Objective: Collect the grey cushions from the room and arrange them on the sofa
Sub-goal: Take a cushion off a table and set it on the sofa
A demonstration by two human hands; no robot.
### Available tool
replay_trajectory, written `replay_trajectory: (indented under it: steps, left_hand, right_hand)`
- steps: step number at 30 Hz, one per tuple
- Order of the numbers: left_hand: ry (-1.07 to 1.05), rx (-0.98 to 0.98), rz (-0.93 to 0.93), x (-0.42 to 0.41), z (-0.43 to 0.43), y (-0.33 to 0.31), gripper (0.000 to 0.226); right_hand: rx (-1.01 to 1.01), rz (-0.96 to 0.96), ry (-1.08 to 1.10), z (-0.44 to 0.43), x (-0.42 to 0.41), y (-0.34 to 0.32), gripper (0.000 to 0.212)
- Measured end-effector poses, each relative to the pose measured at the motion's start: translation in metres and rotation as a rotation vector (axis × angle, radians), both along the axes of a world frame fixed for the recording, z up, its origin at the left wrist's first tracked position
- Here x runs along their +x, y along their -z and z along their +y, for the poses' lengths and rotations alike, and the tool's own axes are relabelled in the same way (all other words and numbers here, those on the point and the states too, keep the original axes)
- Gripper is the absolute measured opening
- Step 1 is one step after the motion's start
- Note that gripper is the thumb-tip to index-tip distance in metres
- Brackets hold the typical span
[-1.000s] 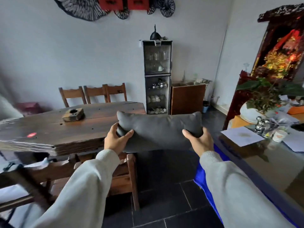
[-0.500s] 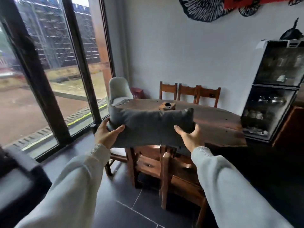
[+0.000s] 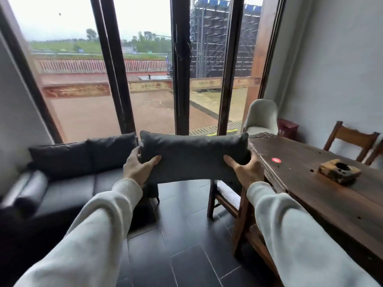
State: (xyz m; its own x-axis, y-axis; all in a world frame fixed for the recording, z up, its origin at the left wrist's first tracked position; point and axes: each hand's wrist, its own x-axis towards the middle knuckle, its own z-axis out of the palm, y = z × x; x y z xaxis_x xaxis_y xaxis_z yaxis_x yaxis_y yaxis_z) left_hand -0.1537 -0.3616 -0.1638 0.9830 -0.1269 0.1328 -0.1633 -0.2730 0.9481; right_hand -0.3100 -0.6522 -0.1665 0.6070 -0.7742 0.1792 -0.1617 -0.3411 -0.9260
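I hold a long grey cushion [image 3: 192, 156] level in front of me, above the floor. My left hand [image 3: 137, 166] grips its left end and my right hand [image 3: 245, 169] grips its right end, thumbs on the near face. A black sofa [image 3: 68, 189] stands at the left under the window, with two dark back cushions [image 3: 87, 154] leaning against its back. The held cushion hangs to the right of the sofa's seat, apart from it.
A dark wooden table [image 3: 319, 183] runs along the right, with a wooden ashtray [image 3: 338, 170] on it. Wooden chairs [image 3: 226, 197] are tucked under its near side. A pale armchair [image 3: 262, 117] stands by the tall windows [image 3: 180, 65]. The floor is dark tile [image 3: 186, 245].
I have turned left with the cushion held in both hands. The cabinet and far wall left the view; the window and the black sofa came into it.
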Motion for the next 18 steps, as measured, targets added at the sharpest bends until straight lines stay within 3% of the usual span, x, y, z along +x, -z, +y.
replay_trajectory:
  steps: [10, 18]
  left_hand:
    - [-0.346, 0.048, 0.04, 0.071, 0.167, 0.03, 0.076]
    - [-0.399, 0.019, 0.08, 0.17, 0.283, 0.047, 0.073]
  right_hand:
    - [0.03, 0.039, -0.356, 0.129, 0.176, 0.039, 0.091]
    - [0.072, 0.05, -0.422, 0.248, 0.299, 0.069, 0.092]
